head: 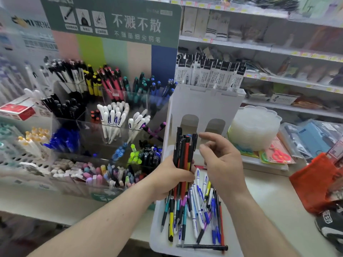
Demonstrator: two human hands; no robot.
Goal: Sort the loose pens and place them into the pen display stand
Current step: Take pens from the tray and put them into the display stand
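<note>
Near the bottom centre of the frame the left hand point(171, 179) is wrapped tight around a bundle of dark and red pens point(182, 154), held upright, tips down. The right hand point(221, 164) hovers just beside the bundle's tops with loose, half-bent fingers, gripping nothing that I can see; it looks about to pick one pen out.

Below both hands, a white tray point(159, 236) holds a good scatter of loose pens point(199, 210): white-and-blue ones, blue ones, a yellow-and-black one, a red one, all crossing each other. That heap tells me the sorting is far from finished.

The clear pen display stand point(111, 127) fills the middle left of the frame, and its compartments already look well stocked by colour: black, yellow, pink, blue, white. I judge the job somewhere in its middle, with the bundle and the tray's pile left to place.
</note>
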